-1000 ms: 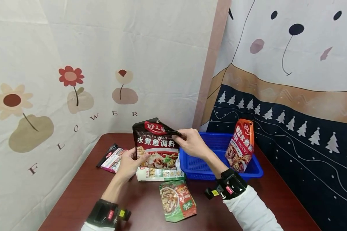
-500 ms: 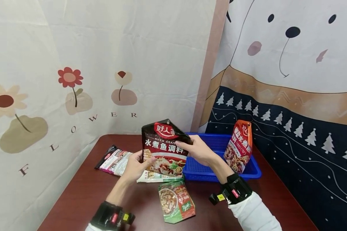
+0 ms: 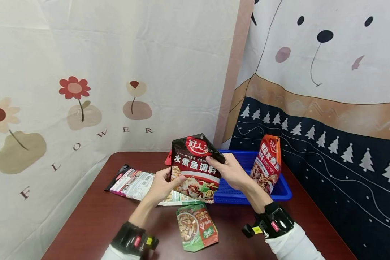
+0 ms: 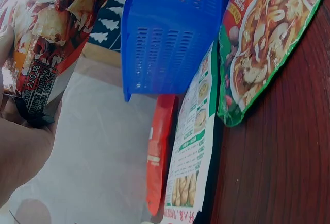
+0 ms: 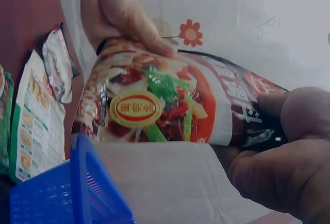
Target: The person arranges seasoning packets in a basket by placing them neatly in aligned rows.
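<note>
A black and red seasoning pouch, printed with a dish of food, is held up between both hands, its front toward the head camera. My left hand grips its lower left side, thumb across the front. At the upper right edge my right hand pinches it, as the right wrist view also shows. The pouch overlaps the left end of a blue plastic basket. Inside that basket an orange-red pouch stands upright against the right side.
A green and red pouch lies on the dark red table near the front. Left of the basket lie a white and green pouch, a red pouch and a white and black pouch. Printed cloth hangs behind.
Both hands have carried the black and red pouch to the right, toward the basket. The red pouch behind it now shows at its left edge. The other pouches lie as before.
</note>
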`<state>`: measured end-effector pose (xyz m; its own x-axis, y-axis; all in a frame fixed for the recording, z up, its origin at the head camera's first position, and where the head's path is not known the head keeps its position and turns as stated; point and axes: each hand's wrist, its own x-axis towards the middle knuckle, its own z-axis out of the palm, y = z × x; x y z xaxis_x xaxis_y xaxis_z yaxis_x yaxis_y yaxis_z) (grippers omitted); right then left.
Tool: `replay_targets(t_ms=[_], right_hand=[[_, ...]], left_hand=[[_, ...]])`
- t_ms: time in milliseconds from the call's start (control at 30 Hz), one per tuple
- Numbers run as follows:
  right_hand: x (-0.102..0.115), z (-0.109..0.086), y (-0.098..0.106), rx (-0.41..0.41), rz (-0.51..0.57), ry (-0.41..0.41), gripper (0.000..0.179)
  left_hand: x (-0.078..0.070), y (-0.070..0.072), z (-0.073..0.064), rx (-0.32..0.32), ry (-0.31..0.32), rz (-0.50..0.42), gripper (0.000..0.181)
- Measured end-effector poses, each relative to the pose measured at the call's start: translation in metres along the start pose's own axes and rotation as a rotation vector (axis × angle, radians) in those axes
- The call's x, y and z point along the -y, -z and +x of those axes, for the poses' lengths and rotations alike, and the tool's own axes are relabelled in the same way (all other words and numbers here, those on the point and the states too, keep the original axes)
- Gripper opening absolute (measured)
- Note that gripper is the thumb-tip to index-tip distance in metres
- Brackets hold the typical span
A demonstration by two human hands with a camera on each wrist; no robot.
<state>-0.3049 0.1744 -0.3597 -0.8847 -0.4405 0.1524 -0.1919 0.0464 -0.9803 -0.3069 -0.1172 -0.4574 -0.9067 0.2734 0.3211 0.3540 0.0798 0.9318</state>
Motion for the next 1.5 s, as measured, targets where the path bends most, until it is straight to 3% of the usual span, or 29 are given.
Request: replay_targets(t_ms=[233, 333, 467, 667, 767, 967, 1100, 1200, 1500], right_hand=[[0.003, -0.012, 0.007, -0.142, 0.001, 0.022, 0.043], [0.006, -0.017, 0.015, -0.23, 0.033, 0.041, 0.045], [0.018, -0.025, 0.032, -0.361, 0.052, 0.039, 0.051], [0.029, -0.035, 0.057, -0.536, 0.035, 0.04, 0.058], [0.029, -0.036, 0.067, -0.634, -0.055, 0.005, 0.056], [0.012, -0.032, 0.083, -0.772, -0.192, -0.095, 0.043], [-0.007, -0.027, 0.094, -0.808, -0.236, -0.138, 0.044], [-0.023, -0.024, 0.102, -0.839, -0.296, -0.148, 0.047], [-0.068, -0.018, 0.115, -1.002, -0.531, -0.111, 0.054]], left_hand=[[0.004, -0.014, 0.005, 0.034, -0.008, 0.031, 0.042], [0.008, -0.02, 0.004, 0.014, 0.017, 0.085, 0.05], [0.012, -0.026, 0.003, -0.017, -0.006, 0.198, 0.056], [0.017, -0.041, 0.004, 0.017, -0.124, 0.404, 0.051], [0.019, -0.05, 0.005, 0.067, -0.211, 0.529, 0.05], [0.023, -0.067, 0.008, 0.16, -0.458, 0.746, 0.044], [0.029, -0.074, 0.01, 0.176, -0.546, 0.872, 0.037], [0.032, -0.077, 0.011, 0.182, -0.576, 0.884, 0.03], [0.032, -0.079, 0.01, 0.192, -0.649, 0.808, 0.02]])
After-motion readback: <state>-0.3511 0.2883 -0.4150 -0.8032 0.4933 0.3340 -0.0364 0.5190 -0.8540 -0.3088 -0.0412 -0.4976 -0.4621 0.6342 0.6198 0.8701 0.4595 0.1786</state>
